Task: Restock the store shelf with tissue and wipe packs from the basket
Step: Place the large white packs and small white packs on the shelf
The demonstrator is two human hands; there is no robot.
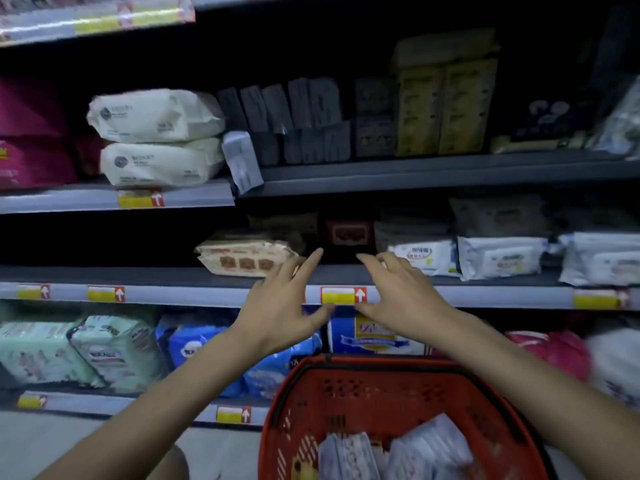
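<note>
From the head camera, your left hand (280, 306) was stretched up toward the middle shelf (485, 294). Its fingers were straight and spread, and it held nothing. Its index fingertip reached into the dark gap just right of a beige pack with red squares (242, 256), which lay flat at the shelf's front. I could not tell whether your other fingers touched that pack's right end.

Your right hand (398, 292) was raised beside the left one, also empty, with the back of the hand up and the fingers loosely spread. Its fingertips were over the shelf lip, just left of a white wipe pack (424, 254). Your two hands were apart, and a yellow price tag (341, 295) on the shelf rail showed between them. A dark red box (349, 233) sat deep in the gap beyond your fingertips. More white packs (500, 256) lay further right on the same shelf.

Below your right forearm was the red basket (346, 372). Several pale blue-and-white packs (398, 452) were bunched in its bottom, too blurred to read.

On the shelf above, at the left, two cream packs (156, 116) were stacked one on the other. On the shelf below, green packs (86, 344) lay to the left of blue packs (190, 341).
</note>
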